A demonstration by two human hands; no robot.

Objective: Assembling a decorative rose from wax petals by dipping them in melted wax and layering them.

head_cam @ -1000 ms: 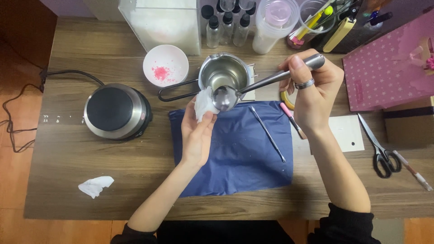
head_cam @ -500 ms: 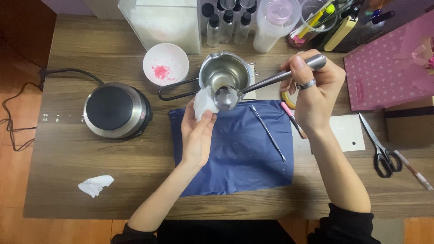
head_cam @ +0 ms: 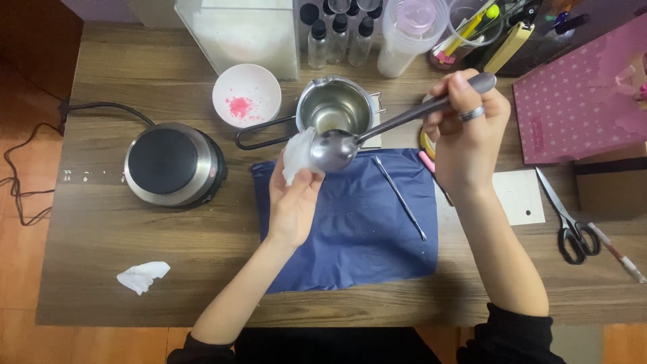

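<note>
My right hand (head_cam: 466, 128) grips the handle of a large steel spoon (head_cam: 377, 131), whose bowl hangs over the top edge of a blue cloth (head_cam: 357, 229). My left hand (head_cam: 293, 202) pinches a crumpled white tissue (head_cam: 297, 154) and presses it against the left side of the spoon's bowl. Just behind the spoon stands a small steel pouring pot (head_cam: 335, 106) with a long dark handle. A thin metal rod (head_cam: 400, 188) lies on the cloth to the right.
A round electric hotplate (head_cam: 172, 164) sits at the left, its cord trailing off the table. A white bowl with pink bits (head_cam: 247, 96), bottles, a pen cup, a pink box (head_cam: 579, 94), scissors (head_cam: 569, 219) and a used tissue (head_cam: 141, 276) surround the cloth.
The tissue in my left hand has shifted slightly against the spoon's bowl. Both hands and the spoon stay in nearly the same place.
</note>
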